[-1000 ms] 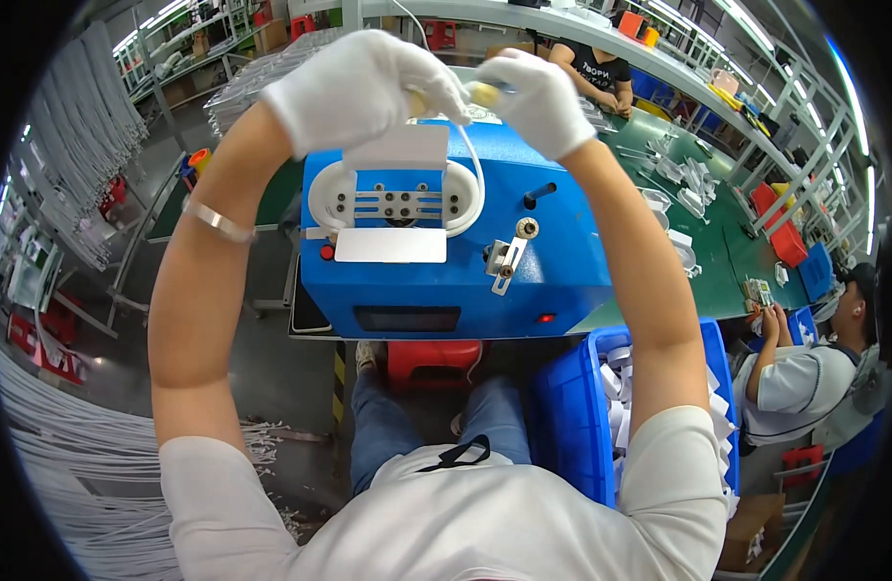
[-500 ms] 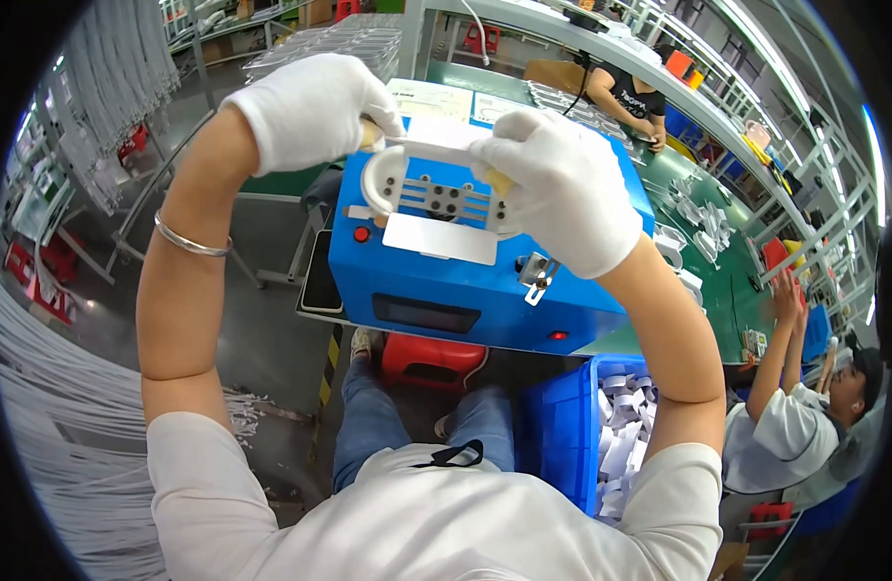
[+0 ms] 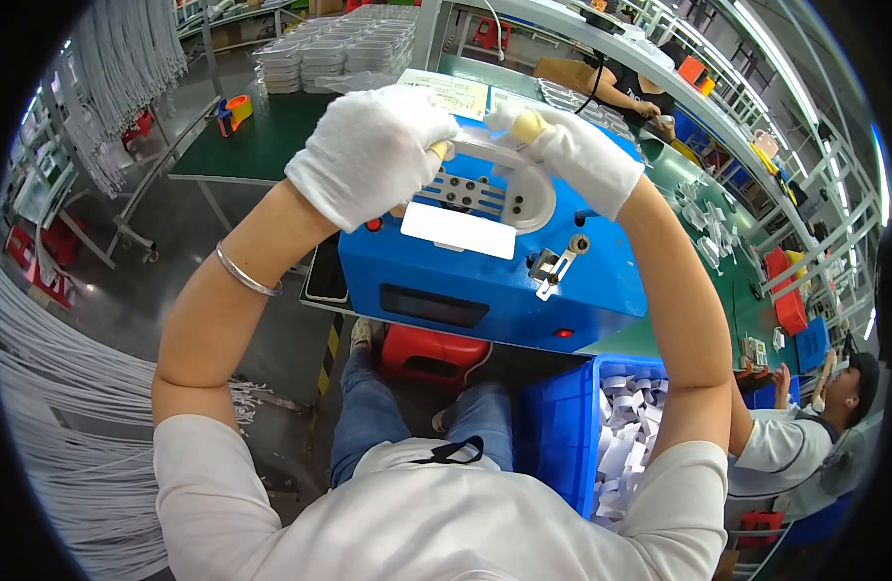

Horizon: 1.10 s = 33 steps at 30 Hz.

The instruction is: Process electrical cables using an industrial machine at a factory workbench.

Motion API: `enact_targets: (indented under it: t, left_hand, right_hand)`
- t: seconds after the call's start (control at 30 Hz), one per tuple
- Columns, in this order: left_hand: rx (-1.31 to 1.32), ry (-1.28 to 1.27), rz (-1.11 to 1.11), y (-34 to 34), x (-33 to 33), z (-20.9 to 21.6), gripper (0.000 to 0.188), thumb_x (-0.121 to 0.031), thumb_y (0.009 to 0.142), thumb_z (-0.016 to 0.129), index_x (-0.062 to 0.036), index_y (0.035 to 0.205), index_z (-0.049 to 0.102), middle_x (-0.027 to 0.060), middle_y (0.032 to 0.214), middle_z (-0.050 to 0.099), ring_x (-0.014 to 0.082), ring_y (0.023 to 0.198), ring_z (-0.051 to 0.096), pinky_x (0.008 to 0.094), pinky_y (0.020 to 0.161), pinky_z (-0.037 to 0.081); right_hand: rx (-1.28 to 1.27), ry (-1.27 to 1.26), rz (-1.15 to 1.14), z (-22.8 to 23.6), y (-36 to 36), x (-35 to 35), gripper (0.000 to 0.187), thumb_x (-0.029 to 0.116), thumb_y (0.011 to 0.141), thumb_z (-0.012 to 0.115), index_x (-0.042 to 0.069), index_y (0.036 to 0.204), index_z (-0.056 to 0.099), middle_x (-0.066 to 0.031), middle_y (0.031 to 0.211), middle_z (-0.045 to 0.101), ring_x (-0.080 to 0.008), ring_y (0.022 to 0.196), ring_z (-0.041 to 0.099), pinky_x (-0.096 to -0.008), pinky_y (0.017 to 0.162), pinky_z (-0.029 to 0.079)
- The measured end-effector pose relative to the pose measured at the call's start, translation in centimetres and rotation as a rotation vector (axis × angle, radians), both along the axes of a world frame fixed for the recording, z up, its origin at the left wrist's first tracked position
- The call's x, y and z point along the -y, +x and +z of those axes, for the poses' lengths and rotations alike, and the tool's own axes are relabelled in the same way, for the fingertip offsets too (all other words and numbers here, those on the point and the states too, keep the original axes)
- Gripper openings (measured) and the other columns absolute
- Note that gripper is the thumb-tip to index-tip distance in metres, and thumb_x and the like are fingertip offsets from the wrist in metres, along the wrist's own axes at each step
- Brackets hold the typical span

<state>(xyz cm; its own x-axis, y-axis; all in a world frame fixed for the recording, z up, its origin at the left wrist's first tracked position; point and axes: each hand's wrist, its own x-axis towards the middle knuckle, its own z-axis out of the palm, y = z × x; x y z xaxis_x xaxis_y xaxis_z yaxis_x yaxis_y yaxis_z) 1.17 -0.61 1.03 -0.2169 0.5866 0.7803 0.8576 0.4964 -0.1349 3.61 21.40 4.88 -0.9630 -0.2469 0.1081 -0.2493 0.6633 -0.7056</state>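
Both my hands wear white gloves, with yellowish coverings on the thumb or fingertips. They are over a blue bench machine [image 3: 514, 295]. My left hand [image 3: 378, 150] is closed at the left side of the machine's metal fixture [image 3: 465, 194], pinching one end of a white strip [image 3: 490, 147]. At the other end my right hand [image 3: 574, 155] is closed on the strip too, just above the fixture's rounded white end piece [image 3: 533, 198]. The strip runs across behind the fixture. In front of it lies a flat white plate [image 3: 458, 230]. My left glove hides the fixture's left end.
A blue crate [image 3: 562, 426] of white curled pieces stands by my right side. Stacked clear trays [image 3: 339, 48] are at the back left, near an orange tape dispenser [image 3: 238, 111]. White parts lie on the green table [image 3: 737, 290]. Co-workers sit at right and behind; a red stool [image 3: 431, 353] is below.
My left hand has moved right and down, now covering the fixture's left end. The right hand has shifted right, uncovering the right end piece. The co-worker at right has lowered their arms.
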Motion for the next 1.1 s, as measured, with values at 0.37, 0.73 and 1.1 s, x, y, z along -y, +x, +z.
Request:
enact_targets:
  t: [0.37,0.73,1.1]
  left_hand:
    - [0.289,-0.14,0.138,-0.6,-0.9,0.8,0.03,-0.013,0.08,0.06,-0.0003,0.108,0.056,0.0182,0.093,0.063,0.0282,0.086,0.064,0.0356,0.075,0.053]
    - [0.278,-0.08,0.034,-1.1,-0.5,-0.3,0.025,-0.015,0.083,0.059,0.0012,0.103,0.057,0.0201,0.087,0.065,0.0286,0.077,0.066,0.0347,0.069,0.055]
    - [0.228,-0.06,0.012,-1.1,-0.3,-0.4,0.022,-0.015,0.084,0.057,-0.001,0.101,0.06,0.0191,0.086,0.066,0.0281,0.077,0.066,0.0352,0.07,0.055]
  right_hand:
    - [-0.476,0.067,0.064,-1.9,1.3,1.2,0.019,-0.004,0.076,0.063,0.003,0.094,0.064,-0.006,0.086,0.064,-0.012,0.076,0.061,-0.0259,0.07,0.051]
    - [-0.701,0.317,0.038,-1.1,2.2,2.0,0.025,-0.008,0.068,0.064,0.006,0.089,0.064,-0.0077,0.082,0.061,-0.0185,0.073,0.06,-0.0266,0.066,0.051]
    - [-0.302,0.195,-0.072,0.1,1.4,2.5,0.027,0.005,0.071,0.07,0.005,0.098,0.064,-0.008,0.086,0.064,-0.0194,0.077,0.062,-0.0284,0.074,0.052]
